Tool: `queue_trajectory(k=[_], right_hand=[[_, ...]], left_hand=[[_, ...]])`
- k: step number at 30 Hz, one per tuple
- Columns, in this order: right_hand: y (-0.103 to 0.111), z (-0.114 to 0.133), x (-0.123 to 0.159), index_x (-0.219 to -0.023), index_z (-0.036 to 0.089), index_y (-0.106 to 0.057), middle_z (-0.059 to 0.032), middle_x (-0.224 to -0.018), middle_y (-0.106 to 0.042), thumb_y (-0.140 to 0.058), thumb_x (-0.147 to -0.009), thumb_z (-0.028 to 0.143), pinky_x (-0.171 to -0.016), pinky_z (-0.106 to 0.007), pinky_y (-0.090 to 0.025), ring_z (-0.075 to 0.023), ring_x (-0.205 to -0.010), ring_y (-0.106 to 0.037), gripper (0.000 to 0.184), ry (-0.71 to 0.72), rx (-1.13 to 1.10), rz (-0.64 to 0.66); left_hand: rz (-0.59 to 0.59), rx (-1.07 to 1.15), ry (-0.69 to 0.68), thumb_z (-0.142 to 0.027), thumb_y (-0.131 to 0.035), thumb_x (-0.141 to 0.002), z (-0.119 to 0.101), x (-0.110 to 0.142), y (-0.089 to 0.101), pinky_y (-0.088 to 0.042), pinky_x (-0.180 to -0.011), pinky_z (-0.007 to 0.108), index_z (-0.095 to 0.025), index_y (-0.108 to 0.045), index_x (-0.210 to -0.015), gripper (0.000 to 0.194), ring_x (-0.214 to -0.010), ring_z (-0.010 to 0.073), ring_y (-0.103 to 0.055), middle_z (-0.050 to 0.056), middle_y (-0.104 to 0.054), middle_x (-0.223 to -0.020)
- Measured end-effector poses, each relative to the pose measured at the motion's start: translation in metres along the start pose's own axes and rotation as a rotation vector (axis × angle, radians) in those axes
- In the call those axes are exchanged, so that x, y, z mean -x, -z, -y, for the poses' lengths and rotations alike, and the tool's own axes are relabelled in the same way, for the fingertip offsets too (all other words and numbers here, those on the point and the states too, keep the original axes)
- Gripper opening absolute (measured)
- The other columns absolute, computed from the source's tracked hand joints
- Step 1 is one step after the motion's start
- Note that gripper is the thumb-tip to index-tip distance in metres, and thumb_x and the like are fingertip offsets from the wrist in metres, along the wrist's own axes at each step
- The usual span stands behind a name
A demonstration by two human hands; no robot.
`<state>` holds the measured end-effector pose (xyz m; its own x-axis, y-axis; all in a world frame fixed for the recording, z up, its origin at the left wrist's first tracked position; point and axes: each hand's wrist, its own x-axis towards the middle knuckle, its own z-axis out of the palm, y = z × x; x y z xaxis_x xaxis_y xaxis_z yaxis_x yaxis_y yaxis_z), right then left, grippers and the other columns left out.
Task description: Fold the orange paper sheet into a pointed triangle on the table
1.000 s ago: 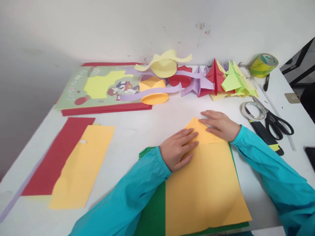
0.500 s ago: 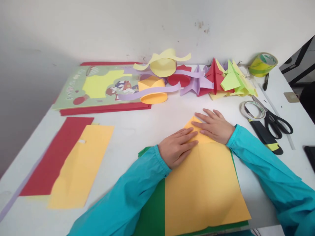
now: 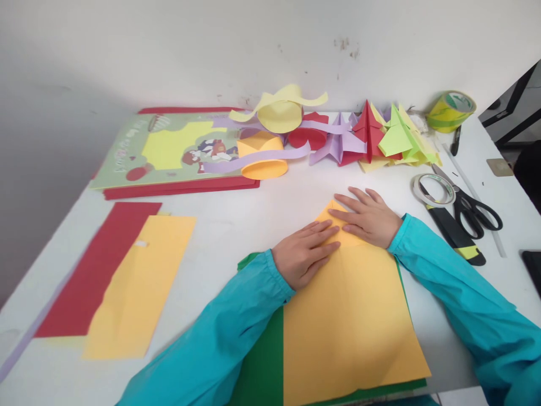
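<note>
A yellow-orange sheet of paper (image 3: 350, 316) lies in front of me, its far end folded into a point. My left hand (image 3: 305, 252) rests flat on the left side of that fold, fingers stretched out. On the right side of the fold lies my right hand (image 3: 367, 217), its fingers spread over the paper near the tip. Both hands press from above, and neither grasps the sheet. Underneath, green paper (image 3: 260, 355) shows along the left and at the near edge. The hands cover part of the folded corners.
Red paper (image 3: 93, 270) and a yellow-orange strip (image 3: 141, 287) lie left. Folded paper planes (image 3: 367, 135) and paper loops (image 3: 279, 115) stand along the wall beside a green booklet (image 3: 169, 175). At right are scissors (image 3: 475, 211), a tape roll (image 3: 435, 189) and a black cutter (image 3: 454, 234).
</note>
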<state>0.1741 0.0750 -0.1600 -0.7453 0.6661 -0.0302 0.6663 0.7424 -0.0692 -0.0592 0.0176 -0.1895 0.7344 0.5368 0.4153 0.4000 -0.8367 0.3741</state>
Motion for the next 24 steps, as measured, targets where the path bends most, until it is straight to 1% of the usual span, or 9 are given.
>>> queue_trajectory(k=[7, 16, 24], right_hand=[[0.0008, 0.0000, -0.0002, -0.140, 0.037, -0.037, 0.0005, -0.152, -0.030, -0.037, -0.096, 0.046, -0.104, -0.059, -0.024, -0.0351, -0.136, -0.023, 0.045, 0.003, 0.007, 0.005], [0.0019, 0.0010, -0.0001, -0.140, 0.037, -0.039, -0.0001, -0.151, -0.031, -0.038, -0.096, 0.046, -0.104, -0.059, -0.024, -0.0349, -0.136, -0.024, 0.045, -0.004, 0.001, -0.004], [-0.0005, -0.0002, 0.0001, -0.140, 0.037, -0.038, 0.0003, -0.152, -0.030, -0.037, -0.096, 0.047, -0.105, -0.059, -0.024, -0.0355, -0.136, -0.023, 0.045, -0.001, -0.005, -0.009]], left_hand=[[-0.015, -0.011, -0.024, -0.018, -0.041, -0.091, 0.0001, -0.0008, 0.0001, -0.039, -0.107, 0.049, -0.013, -0.054, -0.123, 0.034, -0.137, 0.0271, -0.033, 0.017, -0.051, -0.135], [-0.009, -0.022, -0.014, -0.019, -0.040, -0.092, -0.0007, -0.0011, 0.0004, -0.040, -0.106, 0.049, -0.015, -0.054, -0.123, 0.034, -0.136, 0.0266, -0.034, 0.016, -0.052, -0.134], [-0.022, -0.018, -0.027, -0.019, -0.041, -0.092, -0.0003, -0.0010, 0.0001, -0.040, -0.106, 0.049, -0.013, -0.054, -0.122, 0.033, -0.136, 0.0268, -0.034, 0.017, -0.052, -0.134]])
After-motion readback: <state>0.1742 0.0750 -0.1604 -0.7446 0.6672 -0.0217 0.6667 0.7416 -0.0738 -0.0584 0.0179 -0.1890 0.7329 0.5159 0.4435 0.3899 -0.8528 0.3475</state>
